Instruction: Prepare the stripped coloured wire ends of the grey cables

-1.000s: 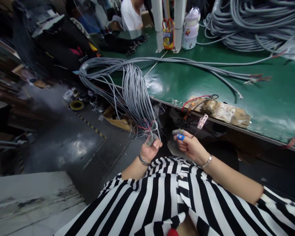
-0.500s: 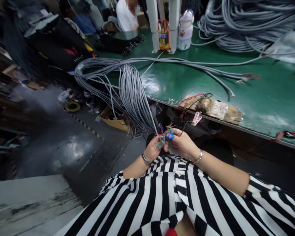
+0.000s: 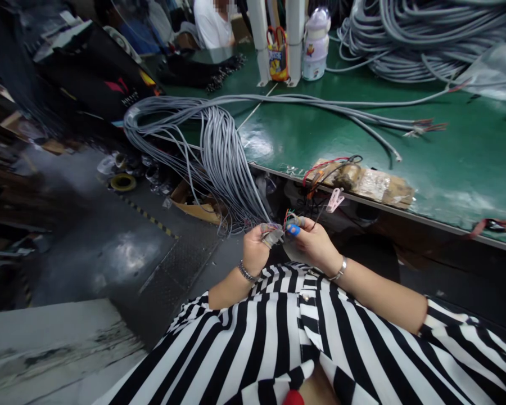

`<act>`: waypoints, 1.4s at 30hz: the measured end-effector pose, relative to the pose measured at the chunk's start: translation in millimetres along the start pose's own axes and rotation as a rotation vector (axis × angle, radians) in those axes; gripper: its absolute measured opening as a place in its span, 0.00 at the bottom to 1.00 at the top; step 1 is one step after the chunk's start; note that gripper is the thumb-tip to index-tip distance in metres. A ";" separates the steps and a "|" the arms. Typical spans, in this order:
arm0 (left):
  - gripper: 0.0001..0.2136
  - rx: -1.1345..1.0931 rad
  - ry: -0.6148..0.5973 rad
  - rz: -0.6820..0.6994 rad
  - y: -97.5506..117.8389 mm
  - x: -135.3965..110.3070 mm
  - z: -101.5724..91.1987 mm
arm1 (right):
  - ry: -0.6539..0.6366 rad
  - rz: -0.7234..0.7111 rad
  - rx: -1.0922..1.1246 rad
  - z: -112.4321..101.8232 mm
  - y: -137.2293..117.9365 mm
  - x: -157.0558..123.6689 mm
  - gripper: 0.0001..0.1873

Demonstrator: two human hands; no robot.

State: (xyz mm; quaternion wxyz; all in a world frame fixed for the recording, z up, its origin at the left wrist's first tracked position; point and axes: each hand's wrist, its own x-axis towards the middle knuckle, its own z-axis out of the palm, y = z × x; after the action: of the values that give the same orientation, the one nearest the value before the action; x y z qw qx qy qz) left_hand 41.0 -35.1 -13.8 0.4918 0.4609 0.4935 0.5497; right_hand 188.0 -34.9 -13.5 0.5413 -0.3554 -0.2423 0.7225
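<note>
My left hand (image 3: 256, 245) is closed, thumb and fingers pinching the end of a grey cable (image 3: 259, 205) whose thin coloured wires (image 3: 288, 216) fan out between my hands. Tape or a finger wrap in grey shows at those fingertips. Close beside it, my right hand (image 3: 314, 239) pinches the same wires; its thumb wears a blue covering (image 3: 293, 230). The exact split of wires between the two hands is too small to make out. From the wires the cable runs up into a thick grey cable bundle (image 3: 223, 140) that hangs over the bench edge.
On the green bench (image 3: 459, 169) lie a large cable coil (image 3: 405, 39), a taped block (image 3: 371, 187) and stripped cable ends (image 3: 425, 127). A pink clip (image 3: 334, 200) hangs at the edge. A lilac bottle (image 3: 316, 45) stands by white posts; a person (image 3: 213, 25) sits beyond.
My left hand has turned more upright and drawn slightly left. The coloured wires between my hands have shifted, some now gathered at the left fingertips. The view has moved a little.
</note>
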 end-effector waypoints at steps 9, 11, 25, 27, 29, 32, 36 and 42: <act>0.11 -0.528 -0.084 -0.422 -8.2 1.8 -0.9 | -0.021 0.144 0.094 -4.3 3.5 3.8 0.23; 0.10 -0.592 -0.136 -0.511 -7.6 3.0 -4.2 | -0.030 0.151 0.130 -4.8 4.1 4.6 0.23; 0.12 -0.643 -0.090 -0.401 -6.8 4.4 -7.6 | -0.055 0.172 0.156 -5.8 4.5 4.5 0.24; 0.13 -0.636 -0.090 -0.419 -5.7 4.6 -7.7 | -0.055 0.176 0.144 -6.1 6.5 4.8 0.24; 0.13 -0.640 -0.145 -0.416 -5.8 4.4 -8.5 | -0.053 0.185 0.135 -5.6 8.0 4.6 0.24; 0.13 -0.660 -0.276 -0.383 -7.1 4.3 -10.1 | -0.054 0.198 0.120 -3.1 8.8 2.7 0.24; 0.13 -0.652 -0.383 -0.362 -7.7 5.0 -14.1 | -0.050 0.218 0.095 -0.2 9.1 0.5 0.25; 0.12 -0.658 -0.638 -0.304 -15.2 3.7 -44.5 | -0.019 0.225 0.102 -1.6 10.8 1.0 0.24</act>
State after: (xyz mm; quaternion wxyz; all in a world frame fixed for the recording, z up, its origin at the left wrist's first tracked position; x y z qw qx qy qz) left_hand -2.2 -35.0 -32.8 0.8131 0.3490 0.1800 0.4297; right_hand 182.5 -37.2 -22.7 0.4716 -0.3457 -0.1690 0.7935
